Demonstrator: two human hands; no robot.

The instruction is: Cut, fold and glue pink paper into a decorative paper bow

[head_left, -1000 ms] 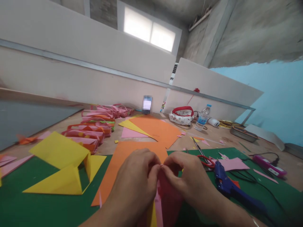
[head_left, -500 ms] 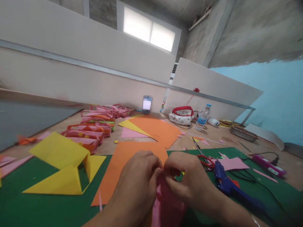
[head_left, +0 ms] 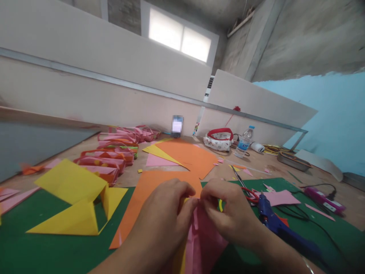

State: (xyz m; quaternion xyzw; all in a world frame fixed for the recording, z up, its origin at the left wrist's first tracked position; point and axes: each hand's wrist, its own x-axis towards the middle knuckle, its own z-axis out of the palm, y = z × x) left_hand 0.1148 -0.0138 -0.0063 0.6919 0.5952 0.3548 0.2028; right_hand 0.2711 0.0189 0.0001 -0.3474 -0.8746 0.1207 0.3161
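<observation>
My left hand [head_left: 168, 213] and my right hand [head_left: 228, 209] pinch the top edge of a pink and yellow folded paper piece [head_left: 203, 243], side by side. Its lower part runs down past the bottom of the view. The fingertips hide the spot where they meet the paper. Under and beyond my left hand lies an orange sheet [head_left: 131, 217] on a green cutting mat [head_left: 17, 251]. Red-handled scissors [head_left: 251, 196] lie just beyond my right hand, partly covered by it. A blue glue gun [head_left: 273, 222] rests to the right of that hand.
A folded yellow paper [head_left: 71, 186] stands on the left. Behind it are several pink and orange paper bags [head_left: 114, 160]. Further back are more orange paper [head_left: 185, 156], a phone [head_left: 177, 126], a white pouch [head_left: 218, 140], a water bottle [head_left: 244, 142] and a metal tray [head_left: 293, 161].
Both hands have shifted slightly, and the fingers have spread a little apart along the paper's top edge. More of the yellow and pink paper shows between them.
</observation>
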